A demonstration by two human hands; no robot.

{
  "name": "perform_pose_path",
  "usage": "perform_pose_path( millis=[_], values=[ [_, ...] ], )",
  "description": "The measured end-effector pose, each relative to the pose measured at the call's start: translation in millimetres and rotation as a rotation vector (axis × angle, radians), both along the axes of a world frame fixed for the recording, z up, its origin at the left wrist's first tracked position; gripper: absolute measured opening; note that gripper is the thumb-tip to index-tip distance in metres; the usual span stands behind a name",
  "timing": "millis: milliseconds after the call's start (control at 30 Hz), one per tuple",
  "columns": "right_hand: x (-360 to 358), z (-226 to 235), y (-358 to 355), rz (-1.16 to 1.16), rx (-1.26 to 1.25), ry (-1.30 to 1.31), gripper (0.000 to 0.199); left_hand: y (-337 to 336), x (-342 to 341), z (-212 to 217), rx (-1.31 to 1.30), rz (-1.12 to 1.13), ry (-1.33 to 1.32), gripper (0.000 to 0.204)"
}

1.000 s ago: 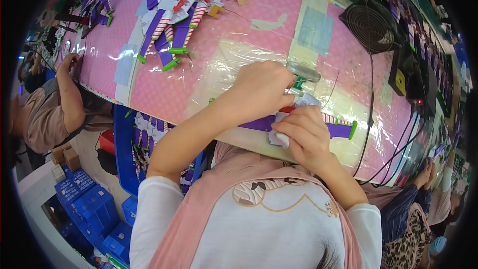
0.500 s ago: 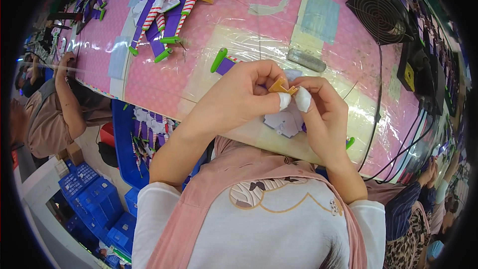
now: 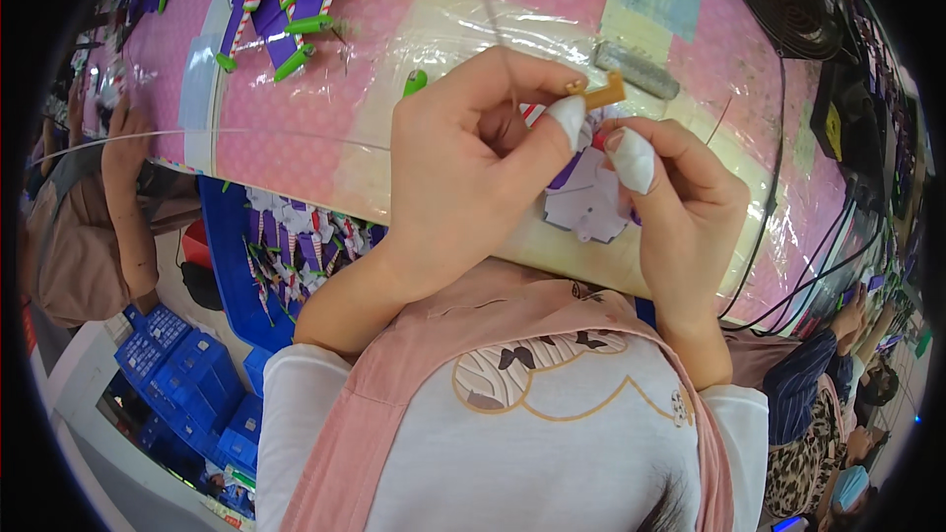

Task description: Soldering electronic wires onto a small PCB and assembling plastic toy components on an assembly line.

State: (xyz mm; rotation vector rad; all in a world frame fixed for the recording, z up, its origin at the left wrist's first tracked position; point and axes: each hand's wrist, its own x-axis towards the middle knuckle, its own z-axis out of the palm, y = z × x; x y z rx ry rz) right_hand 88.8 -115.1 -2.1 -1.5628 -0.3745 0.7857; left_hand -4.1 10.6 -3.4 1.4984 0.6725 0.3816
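Between the taped thumb and forefinger of my left hand [image 3: 483, 153] is a small notched yellow-orange plastic piece [image 3: 605, 91]. My right hand [image 3: 690, 197] is close beside it, its taped thumb and curled forefinger together at the edge of a flat toy figure [image 3: 588, 203]. The figure is pale lilac-white with purple and a bit of red, and lies beneath my fingertips. What the right fingertips grip is hidden. A green-ended part [image 3: 415, 82] shows past my left hand.
A grey metal bar [image 3: 639, 70] lies beyond my hands. More striped purple-and-green toy parts [image 3: 286, 5] are at the far left. A black fan [image 3: 783, 0] and cables stand at right. A blue bin [image 3: 225, 266] of parts sits left below the table. Other people work on both sides.
My view has shifted, and the table appears higher in the picture. The yellow-orange piece was between both hands; now it is in my left fingers, turned, while my right hand is lower, by the figure.
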Motion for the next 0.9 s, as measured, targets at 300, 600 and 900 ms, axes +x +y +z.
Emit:
perform_pose_path(
  millis=[300,600,900],
  values=[
    [-5.6,1.4,10.2,0.016,-0.072,-0.206,0.009,0.6,-8.5,7.5,0.067,-0.068,0.032,0.015],
    [-6.9,2.0,12.1,0.022,-0.055,-0.175,0.010,1.3,-12.4,8.5,0.176,-0.111,0.074,0.014],
    [-4.6,5.6,11.2,0.017,-0.112,-0.136,0.012,-2.2,-9.4,9.9,0.339,-0.047,0.031,0.014]
  ],
)
